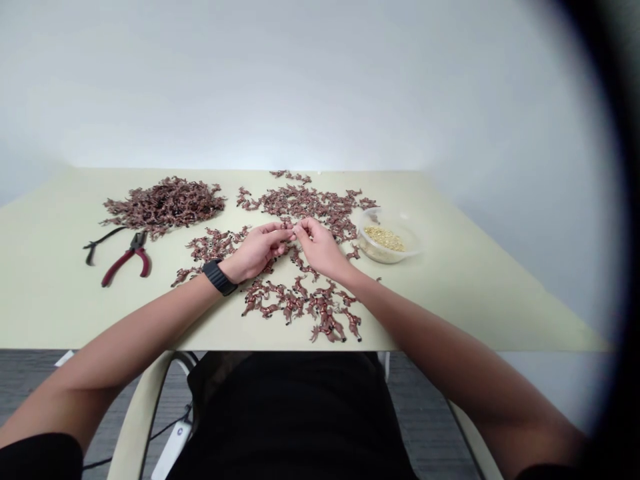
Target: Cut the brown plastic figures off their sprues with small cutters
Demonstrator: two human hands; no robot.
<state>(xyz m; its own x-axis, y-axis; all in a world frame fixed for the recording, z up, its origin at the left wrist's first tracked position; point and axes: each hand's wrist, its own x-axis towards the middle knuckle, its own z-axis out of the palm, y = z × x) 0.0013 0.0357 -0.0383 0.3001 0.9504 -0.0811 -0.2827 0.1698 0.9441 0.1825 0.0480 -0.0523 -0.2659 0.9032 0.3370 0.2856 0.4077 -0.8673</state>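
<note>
My left hand [260,250], with a black band on its wrist, is closed in a pinch over the middle of the table. Its fingertips meet those of my right hand [320,245], which is pinched too. Whatever sits between the fingertips is too small to make out. Brown animal figurines [295,303], which look like small reindeer, lie in front of the hands. More of these figurines spread behind and beside them. To the right of my right hand stands a clear round plastic tub [367,248] holding many tiny gold-coloured pieces [384,238].
A dense heap of brown figurines [170,203] lies at the back left of the pale table [480,293]. Red-handled pliers [131,257] and a black tool [103,243] rest in front of it. A white wall rises behind the table.
</note>
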